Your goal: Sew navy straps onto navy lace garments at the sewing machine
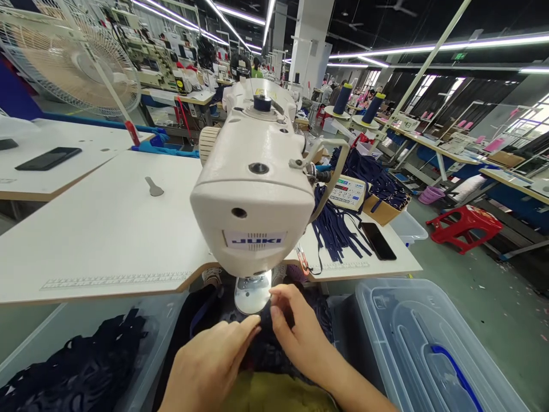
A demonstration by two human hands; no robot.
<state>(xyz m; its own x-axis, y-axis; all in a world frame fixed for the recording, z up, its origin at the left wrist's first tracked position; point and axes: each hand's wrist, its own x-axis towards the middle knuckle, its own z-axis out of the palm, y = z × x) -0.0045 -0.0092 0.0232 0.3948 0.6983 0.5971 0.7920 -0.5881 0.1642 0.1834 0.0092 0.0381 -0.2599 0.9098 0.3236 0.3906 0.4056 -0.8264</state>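
Note:
A white Juki sewing machine [253,171] stands on the white table [107,229] in front of me. Just below its head, my left hand [214,360] and my right hand [295,332] rest on dark navy fabric [261,349] at the shiny needle plate [253,294]. Both hands have their fingers pressed together on the cloth, the fingertips almost meeting under the machine head. The needle itself is hidden by the head.
A clear bin of navy pieces [86,366] sits at lower left, a lidded plastic box [424,343] at lower right. Navy strips [338,229], a control panel [347,191], a phone [377,240] lie right of the machine. Another phone [48,158], a fan [72,63], a red stool [465,226].

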